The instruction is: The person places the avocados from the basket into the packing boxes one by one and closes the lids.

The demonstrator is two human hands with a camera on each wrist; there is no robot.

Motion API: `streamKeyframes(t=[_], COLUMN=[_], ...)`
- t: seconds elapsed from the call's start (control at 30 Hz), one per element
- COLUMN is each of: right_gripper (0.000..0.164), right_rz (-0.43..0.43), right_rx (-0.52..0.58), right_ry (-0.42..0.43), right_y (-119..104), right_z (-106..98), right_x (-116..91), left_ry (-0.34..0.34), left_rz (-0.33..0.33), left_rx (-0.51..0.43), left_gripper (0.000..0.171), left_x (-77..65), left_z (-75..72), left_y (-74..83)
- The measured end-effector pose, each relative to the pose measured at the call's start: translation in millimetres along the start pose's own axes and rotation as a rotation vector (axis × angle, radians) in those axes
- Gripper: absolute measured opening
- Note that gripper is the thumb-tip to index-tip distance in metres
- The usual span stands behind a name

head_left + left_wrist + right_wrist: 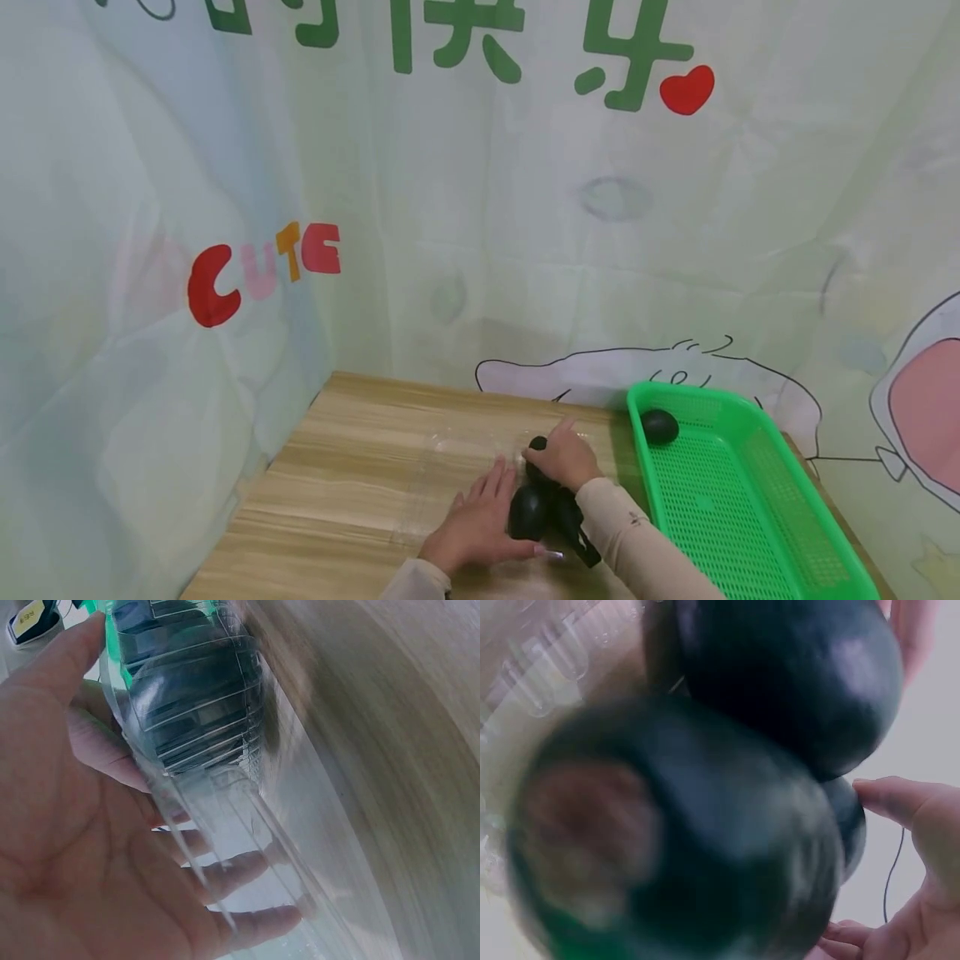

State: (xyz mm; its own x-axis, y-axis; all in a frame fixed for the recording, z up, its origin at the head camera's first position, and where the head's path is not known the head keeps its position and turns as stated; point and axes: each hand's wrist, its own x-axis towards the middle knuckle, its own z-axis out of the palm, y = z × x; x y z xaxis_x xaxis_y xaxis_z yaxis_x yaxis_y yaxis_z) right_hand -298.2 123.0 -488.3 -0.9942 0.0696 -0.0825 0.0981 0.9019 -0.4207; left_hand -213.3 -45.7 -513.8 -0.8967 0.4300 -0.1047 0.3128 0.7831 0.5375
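Dark, glossy egg-shaped objects sit in a clear plastic container (217,750) with ribbed walls. My left hand (480,521) lies along this container, fingers extended behind its clear flap and thumb reaching toward the near wall. Beside that hand is one black egg (529,512). Over the container's far part, my right hand (566,458) pinches another black egg (847,825) between thumb and fingers. Two larger-looking eggs, the blurred nearest egg (727,855) and an upper egg (795,682), partly cover it in the right wrist view.
To the right stands a green perforated basket (750,500), with a black egg (660,427) in its far left corner. The wooden table (315,483) ends against a printed cloth backdrop (487,275). A small black device (581,533) is on the right wrist.
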Motion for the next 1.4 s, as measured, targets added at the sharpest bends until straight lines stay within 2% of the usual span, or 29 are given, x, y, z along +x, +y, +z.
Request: streamKeyframes(t=[0.17, 0.27, 0.4, 0.57, 1.03, 1.17, 1.4], right_gripper=[0.076, 0.078, 0.087, 0.077, 0.076, 0.076, 0.088], right_rz=[0.016, 0.013, -0.038, -0.100, -0.097, -0.094, -0.049], right_rx=[-0.035, -0.053, -0.060, -0.074, -0.068, -0.038, -0.043], right_ry=[-0.019, -0.042, -0.045, -0.012, 0.116, 0.119, 0.079], right_y=[1, 3, 8, 18, 64, 78, 109], right_z=[-5, -10, -17, -32, -89, -103, -117], right_x=[0, -1, -6, -13, -15, -11, 2], left_ry=[-0.025, -0.032, -0.030, -0.035, -0.010, 0.000, 0.004], left_rz=[-0.015, -0.021, -0.015, -0.010, 0.017, 0.024, 0.033], left_rx=[-0.019, -0.021, -0.010, -0.008, -0.012, -0.021, -0.021], left_gripper=[0.119, 0.119, 0.119, 0.120, 0.119, 0.120, 0.119], left_x=[2.4, 3.4, 3.2, 2.0, 1.3, -0.1, 0.0], left_z=[-1.0, -0.3, 0.0, -1.0, -1.4, -2.3, -1.8], left_y=[-0.6, -1.3, -1.4, 0.9, 0.6, 1.2, 1.4])
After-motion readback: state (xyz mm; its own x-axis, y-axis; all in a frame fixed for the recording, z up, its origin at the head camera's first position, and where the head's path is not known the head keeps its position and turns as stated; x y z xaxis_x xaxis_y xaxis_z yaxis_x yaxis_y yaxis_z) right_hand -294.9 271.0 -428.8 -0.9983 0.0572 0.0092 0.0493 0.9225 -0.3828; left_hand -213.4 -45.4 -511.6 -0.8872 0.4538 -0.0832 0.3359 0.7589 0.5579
